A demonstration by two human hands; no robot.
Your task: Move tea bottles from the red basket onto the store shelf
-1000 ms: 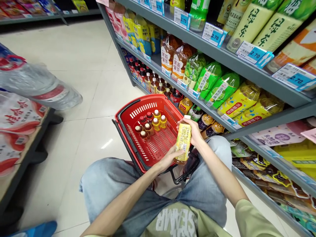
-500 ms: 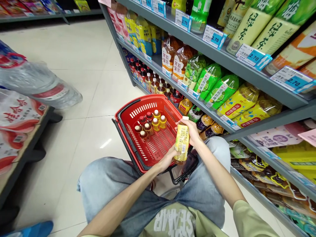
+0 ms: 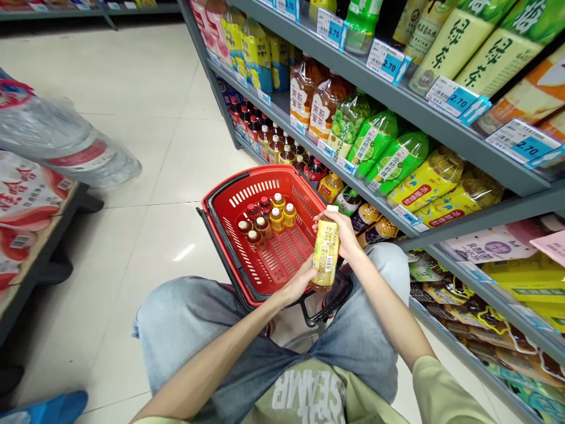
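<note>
A drink bottle (image 3: 326,250) with a yellow label and white cap is held tilted over the near right edge of the red shopping basket (image 3: 282,274). My right hand (image 3: 343,232) wraps round its upper part below the cap. Lower down, my left hand (image 3: 304,280) grips its bottom part, thumb on the label. The label's printed side with a barcode faces me. Inside the basket, several small bottles (image 3: 265,219) stand upright toward the far left, some with white caps and some with red ones. The basket's black handle (image 3: 315,318) lies toward my knees.
On the right rises a grey shelf rack (image 3: 353,159) packed with large tea and juice bottles. Small bottles (image 3: 273,144) line its bottom level. At left, a low platform (image 3: 66,224) bears red-and-white water packs and wrapped bottles (image 3: 83,147). Tiled floor (image 3: 163,159) lies between.
The view has shifted slightly. Both hands keep the same hold on the bottle, which stays in nearly the same position. The bottles in the basket have not moved.
</note>
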